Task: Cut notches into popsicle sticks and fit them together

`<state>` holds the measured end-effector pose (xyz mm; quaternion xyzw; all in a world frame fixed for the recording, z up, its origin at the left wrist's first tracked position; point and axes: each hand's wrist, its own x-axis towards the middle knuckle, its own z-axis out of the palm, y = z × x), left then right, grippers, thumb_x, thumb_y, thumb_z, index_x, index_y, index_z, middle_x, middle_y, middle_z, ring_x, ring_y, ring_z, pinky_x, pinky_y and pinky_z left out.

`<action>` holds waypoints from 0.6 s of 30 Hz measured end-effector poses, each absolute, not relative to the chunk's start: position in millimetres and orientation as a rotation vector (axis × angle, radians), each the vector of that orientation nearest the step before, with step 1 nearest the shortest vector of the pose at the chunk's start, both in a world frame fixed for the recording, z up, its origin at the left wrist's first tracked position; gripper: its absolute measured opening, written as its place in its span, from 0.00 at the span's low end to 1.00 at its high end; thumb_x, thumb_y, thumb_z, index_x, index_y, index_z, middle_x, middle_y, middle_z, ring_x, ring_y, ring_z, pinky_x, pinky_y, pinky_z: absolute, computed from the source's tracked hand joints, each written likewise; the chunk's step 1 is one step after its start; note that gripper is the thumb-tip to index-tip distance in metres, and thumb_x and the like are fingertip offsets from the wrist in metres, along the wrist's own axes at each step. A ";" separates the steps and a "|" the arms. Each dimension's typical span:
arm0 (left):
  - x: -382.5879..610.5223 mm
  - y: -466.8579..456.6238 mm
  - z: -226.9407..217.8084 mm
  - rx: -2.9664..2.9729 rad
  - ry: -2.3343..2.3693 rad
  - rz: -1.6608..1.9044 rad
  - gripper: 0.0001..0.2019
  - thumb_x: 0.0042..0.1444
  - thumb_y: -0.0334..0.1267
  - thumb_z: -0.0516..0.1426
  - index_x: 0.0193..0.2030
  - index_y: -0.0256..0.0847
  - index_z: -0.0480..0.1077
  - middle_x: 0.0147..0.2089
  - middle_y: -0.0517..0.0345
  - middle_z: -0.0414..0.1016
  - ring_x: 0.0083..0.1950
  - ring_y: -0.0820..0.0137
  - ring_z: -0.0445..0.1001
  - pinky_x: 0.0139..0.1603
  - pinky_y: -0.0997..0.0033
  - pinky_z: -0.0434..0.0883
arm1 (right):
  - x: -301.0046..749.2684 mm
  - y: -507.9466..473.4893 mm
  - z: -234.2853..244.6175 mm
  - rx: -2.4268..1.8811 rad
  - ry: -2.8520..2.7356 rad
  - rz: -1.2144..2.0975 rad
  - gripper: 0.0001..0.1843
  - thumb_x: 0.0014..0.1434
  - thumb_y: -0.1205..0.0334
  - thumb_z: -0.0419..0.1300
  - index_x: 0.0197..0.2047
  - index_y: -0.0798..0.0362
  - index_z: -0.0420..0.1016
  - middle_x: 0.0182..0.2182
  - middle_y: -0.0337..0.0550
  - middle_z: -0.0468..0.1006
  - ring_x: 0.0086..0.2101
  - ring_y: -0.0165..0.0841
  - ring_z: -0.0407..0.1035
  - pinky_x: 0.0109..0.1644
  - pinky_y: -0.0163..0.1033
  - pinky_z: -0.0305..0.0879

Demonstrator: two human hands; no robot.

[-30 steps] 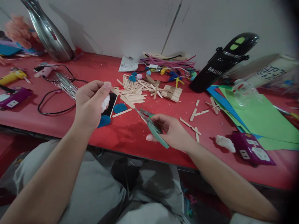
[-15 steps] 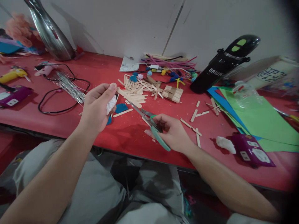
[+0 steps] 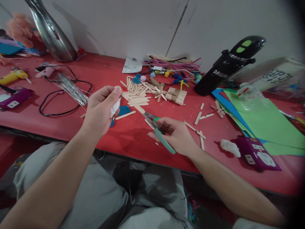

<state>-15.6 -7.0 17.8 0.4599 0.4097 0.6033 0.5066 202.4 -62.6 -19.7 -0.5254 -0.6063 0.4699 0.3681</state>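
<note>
My left hand (image 3: 101, 109) is closed above the red table (image 3: 133, 136). It pinches one end of a wooden craft stick (image 3: 133, 104) and keeps a white wad (image 3: 115, 107) in its palm. My right hand (image 3: 175, 135) grips green-handled scissors (image 3: 157, 130), whose blades meet the far end of that stick. A pile of loose craft sticks (image 3: 140, 92) lies just behind, with a glued bundle of sticks (image 3: 176, 95) to its right. Short cut pieces (image 3: 199, 119) lie scattered to the right of my right hand.
A black bottle (image 3: 226, 66) leans at the back right beside green and blue paper sheets (image 3: 264, 122). Purple power strips sit at right (image 3: 256, 154) and left (image 3: 14, 98). A black cable and wire bundle (image 3: 68, 87), glue guns (image 3: 14, 76) and pipe cleaners (image 3: 173, 66) lie further back.
My left hand has shifted a little right and lower with the stick. The scissors' blades have come together on the stick's end.
</note>
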 end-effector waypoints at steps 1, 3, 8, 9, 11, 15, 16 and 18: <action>-15.5 -7.0 17.9 1.104 0.992 1.452 0.12 0.51 0.44 0.66 0.25 0.41 0.70 0.22 0.65 0.60 0.19 0.80 0.57 0.15 0.77 0.57 | 202.7 -62.6 -19.9 -1.347 -1.561 1.205 0.23 0.42 0.47 0.75 0.31 0.53 0.72 0.24 0.35 0.71 0.24 0.27 0.63 0.28 0.35 0.62; -15.4 -6.9 17.9 1.087 1.004 1.447 0.12 0.50 0.44 0.66 0.25 0.41 0.71 0.22 0.65 0.60 0.19 0.80 0.58 0.15 0.78 0.58 | 203.4 -62.6 -20.8 -1.345 -1.565 1.197 0.23 0.42 0.49 0.76 0.31 0.53 0.72 0.24 0.34 0.71 0.24 0.27 0.62 0.29 0.35 0.62; -14.6 -6.2 18.0 1.014 1.025 1.425 0.13 0.49 0.44 0.67 0.25 0.41 0.71 0.22 0.64 0.61 0.20 0.80 0.60 0.16 0.80 0.60 | 204.2 -61.5 -23.0 -1.338 -1.590 1.165 0.22 0.43 0.49 0.75 0.32 0.53 0.71 0.24 0.34 0.71 0.24 0.27 0.63 0.30 0.35 0.62; -14.3 -6.1 18.0 1.000 1.025 1.417 0.13 0.48 0.44 0.68 0.24 0.41 0.71 0.22 0.64 0.61 0.20 0.80 0.60 0.15 0.81 0.59 | 204.1 -61.3 -23.1 -1.337 -1.597 1.160 0.22 0.43 0.49 0.75 0.32 0.53 0.71 0.24 0.34 0.71 0.24 0.27 0.63 0.30 0.35 0.62; -13.7 -6.0 18.0 0.983 1.021 1.401 0.12 0.47 0.43 0.68 0.24 0.41 0.71 0.22 0.64 0.62 0.20 0.80 0.60 0.15 0.81 0.59 | 203.8 -61.2 -23.2 -1.334 -1.607 1.156 0.23 0.44 0.48 0.75 0.32 0.53 0.71 0.24 0.35 0.71 0.24 0.27 0.63 0.29 0.35 0.62; -12.4 -6.7 18.7 0.970 1.042 1.383 0.12 0.49 0.43 0.67 0.24 0.41 0.71 0.22 0.64 0.62 0.19 0.80 0.59 0.15 0.81 0.58 | 204.1 -61.6 -23.9 -1.323 -1.624 1.145 0.22 0.44 0.48 0.74 0.31 0.53 0.71 0.24 0.35 0.70 0.24 0.27 0.63 0.30 0.35 0.62; -12.2 -7.0 18.9 0.972 1.048 1.384 0.12 0.50 0.42 0.67 0.24 0.41 0.71 0.22 0.64 0.62 0.19 0.80 0.59 0.15 0.80 0.58 | 204.2 -61.8 -24.2 -1.324 -1.627 1.143 0.22 0.45 0.48 0.74 0.31 0.53 0.71 0.24 0.35 0.70 0.24 0.27 0.63 0.30 0.35 0.62; -12.4 -7.3 18.9 0.997 1.046 1.396 0.12 0.51 0.42 0.66 0.24 0.41 0.71 0.22 0.64 0.62 0.19 0.80 0.59 0.15 0.80 0.58 | 204.4 -62.0 -24.2 -1.332 -1.632 1.147 0.22 0.45 0.48 0.74 0.31 0.53 0.70 0.24 0.35 0.70 0.24 0.27 0.63 0.30 0.35 0.62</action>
